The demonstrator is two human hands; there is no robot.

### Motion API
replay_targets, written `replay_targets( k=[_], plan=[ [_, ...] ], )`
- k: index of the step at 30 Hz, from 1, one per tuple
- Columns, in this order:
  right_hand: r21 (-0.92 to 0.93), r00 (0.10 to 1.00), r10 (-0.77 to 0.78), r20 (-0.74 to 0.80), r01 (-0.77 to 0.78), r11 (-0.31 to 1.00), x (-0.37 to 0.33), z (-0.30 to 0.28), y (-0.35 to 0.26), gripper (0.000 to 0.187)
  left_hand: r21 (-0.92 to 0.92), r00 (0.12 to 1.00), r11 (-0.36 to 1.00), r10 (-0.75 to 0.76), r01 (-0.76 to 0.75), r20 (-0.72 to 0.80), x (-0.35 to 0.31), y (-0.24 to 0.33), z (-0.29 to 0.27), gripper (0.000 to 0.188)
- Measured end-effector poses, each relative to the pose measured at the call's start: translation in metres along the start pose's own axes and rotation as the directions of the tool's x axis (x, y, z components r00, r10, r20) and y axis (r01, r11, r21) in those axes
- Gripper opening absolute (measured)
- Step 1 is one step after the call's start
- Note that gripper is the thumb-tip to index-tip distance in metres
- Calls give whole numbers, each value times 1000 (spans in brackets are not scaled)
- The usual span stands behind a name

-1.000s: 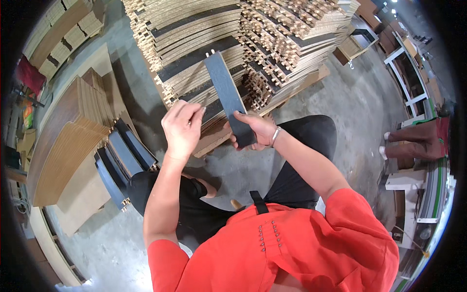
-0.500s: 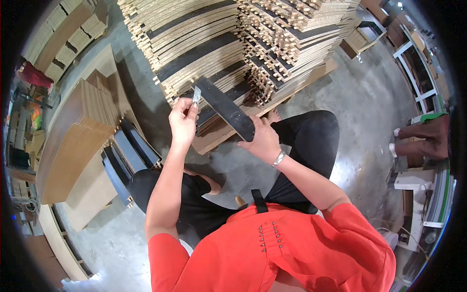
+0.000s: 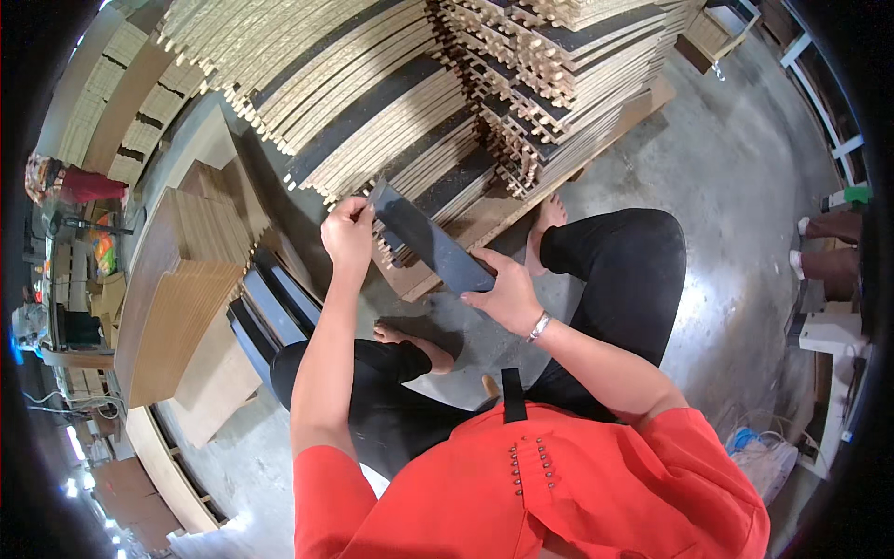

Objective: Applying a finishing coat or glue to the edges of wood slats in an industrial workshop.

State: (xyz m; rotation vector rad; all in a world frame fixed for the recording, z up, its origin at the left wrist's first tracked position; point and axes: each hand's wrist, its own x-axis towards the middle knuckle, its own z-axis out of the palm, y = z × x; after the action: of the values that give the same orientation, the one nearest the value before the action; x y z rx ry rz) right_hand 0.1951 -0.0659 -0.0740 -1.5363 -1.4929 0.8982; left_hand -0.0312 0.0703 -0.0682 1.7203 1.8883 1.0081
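Note:
A dark curved board (image 3: 430,240) is held at a slant above the floor, between my knees and a tall stack. My right hand (image 3: 507,296) is closed round its near end, thumb on one side and fingers on the other. At the far end, my left hand (image 3: 348,238) is in a pinch against the board's left corner. What sits between those fingertips is hidden. The stack of curved slats (image 3: 372,102), pale and dark layers with round pegs along the ends, rises just beyond the board.
The stack rests on a wooden base (image 3: 596,168). Brown curved panels (image 3: 182,307) stand at left, beside several dark pegged slats (image 3: 270,298). My bare feet (image 3: 549,219) are on the concrete floor around the base. Another person's legs (image 3: 832,247) show at far right, near a white frame (image 3: 832,331).
The small silvery flat piece that showed in my left fingers is now out of sight. My left hand has come against the board's far end. The whole view has shifted slightly.

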Motion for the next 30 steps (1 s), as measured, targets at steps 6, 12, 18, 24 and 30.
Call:
replay_targets(
  k=[6,12,18,24,30],
  plan=[
    [644,736,598,317,-630,434,-5,-12,-7,29,348,997,934,80,-79,10,25,-11,13,9],
    [731,586,639,498,-680,54,0,-15,-7,46,118,825,818,546,-562,143,-60,33,28,9],
    [737,627,580,520,-673,66,1,-11,-4,73,101,854,854,491,-511,171,-70,43,26,3],
    [759,631,585,510,-650,39,3,-15,-2,72,192,814,791,565,-581,135,-77,40,38,7],
    [756,674,524,522,-650,83,1,-16,-3,83,20,837,853,508,-522,203,-101,60,34,6]
  ],
)
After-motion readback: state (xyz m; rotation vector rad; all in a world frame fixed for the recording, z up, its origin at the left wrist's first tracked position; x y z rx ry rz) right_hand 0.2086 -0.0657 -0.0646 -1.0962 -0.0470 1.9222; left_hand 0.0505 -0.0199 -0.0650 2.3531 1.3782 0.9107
